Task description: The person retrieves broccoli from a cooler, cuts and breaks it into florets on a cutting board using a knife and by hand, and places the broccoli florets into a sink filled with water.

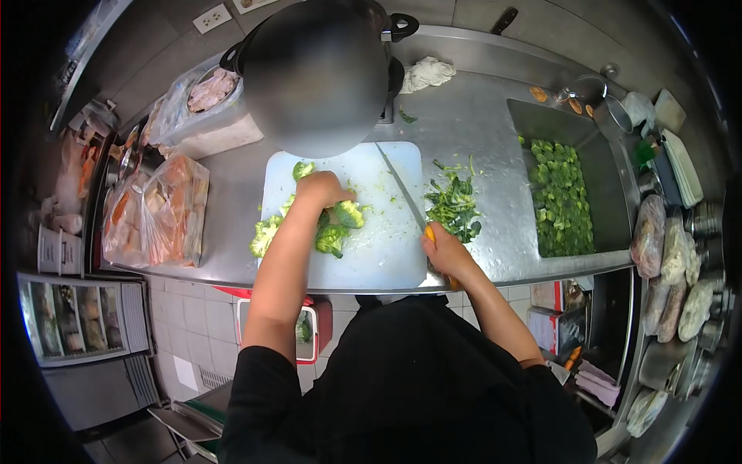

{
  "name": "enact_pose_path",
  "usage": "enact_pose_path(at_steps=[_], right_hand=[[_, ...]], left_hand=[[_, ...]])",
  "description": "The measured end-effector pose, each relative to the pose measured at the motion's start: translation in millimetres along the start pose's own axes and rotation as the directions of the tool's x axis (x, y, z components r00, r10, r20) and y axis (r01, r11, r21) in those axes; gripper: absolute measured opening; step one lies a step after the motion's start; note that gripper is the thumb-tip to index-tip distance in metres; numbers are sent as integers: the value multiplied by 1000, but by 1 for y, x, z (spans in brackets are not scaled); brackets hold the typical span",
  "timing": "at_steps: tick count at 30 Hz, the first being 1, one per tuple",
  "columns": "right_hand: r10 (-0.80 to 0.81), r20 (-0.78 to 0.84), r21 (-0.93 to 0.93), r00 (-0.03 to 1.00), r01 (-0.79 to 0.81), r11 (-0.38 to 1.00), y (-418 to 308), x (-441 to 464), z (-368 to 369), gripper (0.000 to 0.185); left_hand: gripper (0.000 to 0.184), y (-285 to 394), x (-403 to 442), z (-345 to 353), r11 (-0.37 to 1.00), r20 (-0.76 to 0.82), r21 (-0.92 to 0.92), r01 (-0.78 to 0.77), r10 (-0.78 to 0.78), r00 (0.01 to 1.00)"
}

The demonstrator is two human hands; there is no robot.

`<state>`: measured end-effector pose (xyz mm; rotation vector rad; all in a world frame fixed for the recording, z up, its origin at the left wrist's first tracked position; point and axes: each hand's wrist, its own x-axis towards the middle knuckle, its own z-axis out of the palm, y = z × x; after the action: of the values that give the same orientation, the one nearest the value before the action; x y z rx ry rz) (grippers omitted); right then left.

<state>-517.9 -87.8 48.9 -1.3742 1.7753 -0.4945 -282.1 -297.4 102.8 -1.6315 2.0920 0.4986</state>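
Note:
A white cutting board (pixel 379 251) lies on the steel counter before me. My left hand (pixel 321 189) is over its left half, fingers curled on a piece of broccoli (pixel 348 215); the fingertips are partly hidden. More broccoli (pixel 265 234) lies around that hand. My right hand (pixel 447 251), at the board's right edge, is closed round the yellow-orange handle of a knife (pixel 402 184). Its long blade slants up and left across the board, apart from the broccoli. Beside the board on the right is a heap of green leaves and trimmings (pixel 454 207).
On the right, a steel sink (pixel 523 124) holds many broccoli florets (pixel 560 197). A dark-handled pot (pixel 402 28), largely covered by a blurred disc, stands behind the board. Plastic bags of food (pixel 174 209) sit at left. A crumpled white cloth (pixel 427 75) lies at the back.

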Motion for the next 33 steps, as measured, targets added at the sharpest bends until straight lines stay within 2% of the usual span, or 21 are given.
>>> enact_pose_path(at_steps=[4,6,7,9,10,12,13,14,15,16,17,18,21,23,25,27,28,30,31,32,33], right_hand=[[-31,-49,-12,998,30,999,10,3,5,45],[-29,-68,5,997,29,1000,16,6,9,46],[-27,-71,12,997,28,1000,15,4,8,46],[-1,-48,35,999,3,999,9,-1,2,46],[18,-10,49,1000,-18,999,5,-3,-1,46],[16,-16,55,1000,-15,998,6,-2,-1,45],[9,1,42,1000,-9,999,5,-1,-1,46],[3,17,30,1000,-4,1000,3,0,-1,48],[12,12,32,1000,-12,999,2,1,3,48],[-90,-25,8,996,90,996,1,1,8,52],[-186,-64,-23,981,185,983,2,3,13,57],[-210,-31,-4,977,210,978,10,12,21,66],[-172,18,17,985,171,985,7,8,24,70],[-171,6,1,985,171,985,7,-3,22,70],[-129,24,0,991,129,992,4,-10,18,69],[-125,0,12,992,125,992,8,-11,15,69],[-136,0,23,991,136,990,11,-13,16,69],[-130,-17,53,991,131,990,14,-18,13,67],[-166,-70,65,984,171,983,21,-16,15,65],[-207,-116,77,971,217,973,27,-13,18,64],[-197,-108,102,974,208,973,18,-18,8,63]], left_hand=[[60,-18,23,-5,998,36,-10,-69,69,997],[50,-24,18,-8,923,30,-360,-133,154,988],[50,-24,13,-9,926,28,-348,-144,164,986],[42,-21,1,-9,727,-121,-582,-364,365,923],[42,-17,-4,-10,728,-122,-576,-372,373,920],[35,-9,-13,-5,635,-128,-708,-309,315,940],[31,-6,-12,-1,594,-198,-712,-375,342,919],[31,-2,-12,2,594,-195,-711,-375,346,918],[31,5,-11,6,536,-222,-762,-364,311,924],[30,14,-10,8,473,-244,-807,-354,280,929],[30,25,-7,8,470,-238,-805,-362,302,923],[29,40,-5,6,434,-218,-832,-344,315,924],[28,110,2,2,313,-200,-891,-328,377,904],[42,177,13,-7,310,-202,-867,-391,499,843],[62,254,5,-19,244,-454,-730,-639,525,720],[76,298,-19,-46,328,-416,-677,-659,568,710],[76,301,-26,-59,326,-410,-680,-656,573,710],[73,287,-31,-75,333,-493,-421,-844,696,521],[64,266,-28,-78,312,-550,-384,-869,678,487],[64,238,-26,-82,335,-553,-387,-859,661,508],[57,203,-28,-90,485,-450,-380,-788,647,616]])
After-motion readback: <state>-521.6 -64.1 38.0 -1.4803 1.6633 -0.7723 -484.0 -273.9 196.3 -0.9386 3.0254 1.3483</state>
